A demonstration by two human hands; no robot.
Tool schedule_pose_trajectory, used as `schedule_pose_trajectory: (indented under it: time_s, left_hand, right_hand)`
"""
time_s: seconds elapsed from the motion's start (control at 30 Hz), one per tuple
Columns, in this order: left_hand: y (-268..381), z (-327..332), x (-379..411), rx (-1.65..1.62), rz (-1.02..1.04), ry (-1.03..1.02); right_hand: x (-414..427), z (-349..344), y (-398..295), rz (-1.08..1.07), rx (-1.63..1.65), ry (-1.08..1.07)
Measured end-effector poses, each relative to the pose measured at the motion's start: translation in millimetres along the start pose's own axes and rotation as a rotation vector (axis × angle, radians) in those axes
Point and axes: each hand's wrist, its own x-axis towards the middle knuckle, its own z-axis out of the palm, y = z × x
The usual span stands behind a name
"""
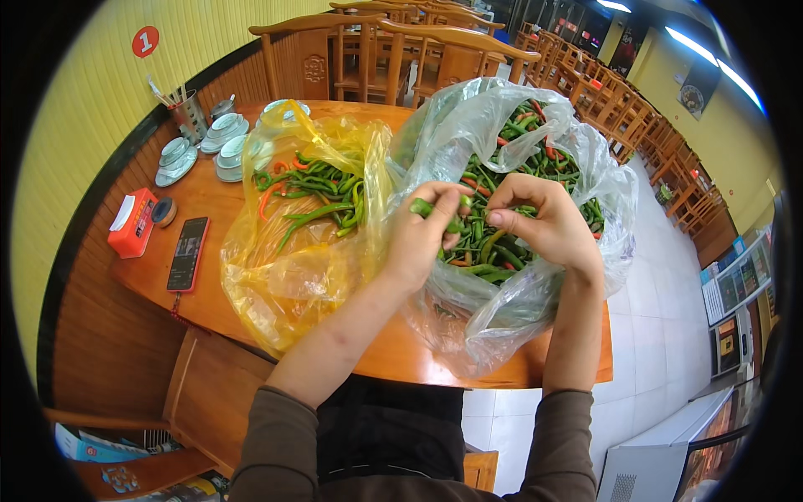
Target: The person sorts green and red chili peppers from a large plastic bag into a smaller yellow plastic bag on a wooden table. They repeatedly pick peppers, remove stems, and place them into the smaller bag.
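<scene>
My left hand [426, 229] is closed around several green chili peppers [421, 207], above the near left part of a clear plastic bag [502, 332]. Inside that wide-mouthed bag lie many green and red chilies [495, 254]. Just to the right, over the same bag, my right hand [533, 216] has its thumb and forefinger pinched together; whether a stem is between them is too small to tell. A yellow plastic bag [282, 292] lies spread to the left, with a smaller heap of green chilies and a few red ones [320, 188] in it.
Both bags rest on a wooden table [219, 251]. Along its left side are a phone [187, 254], a red tissue box [133, 223], a small round container [164, 212], stacked bowls and plates [175, 160] and a metal chopstick holder [189, 116]. Wooden chairs [389, 56] stand beyond.
</scene>
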Motion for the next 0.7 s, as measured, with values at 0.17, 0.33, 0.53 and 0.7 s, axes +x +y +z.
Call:
schedule_pose_trajectory:
  time_s: [0.17,0.33,0.53,0.7]
  left_hand:
    - [-4,-4,5,-0.103,0.14,0.113]
    - [-3,0,1,0.036,0.024,0.135]
    - [-7,-1,1,0.265,0.076,0.116]
    - [-12,-3,-2,0.508,0.259,-0.016]
  right_hand:
    - [-9,12,21,-0.03,-0.623,-0.093]
    - [-7,14,27,0.062,-0.908,-0.127]
    - [0,7,15,-0.091,-0.743,0.168]
    - [8,13,-1,-0.331,-0.672,0.153]
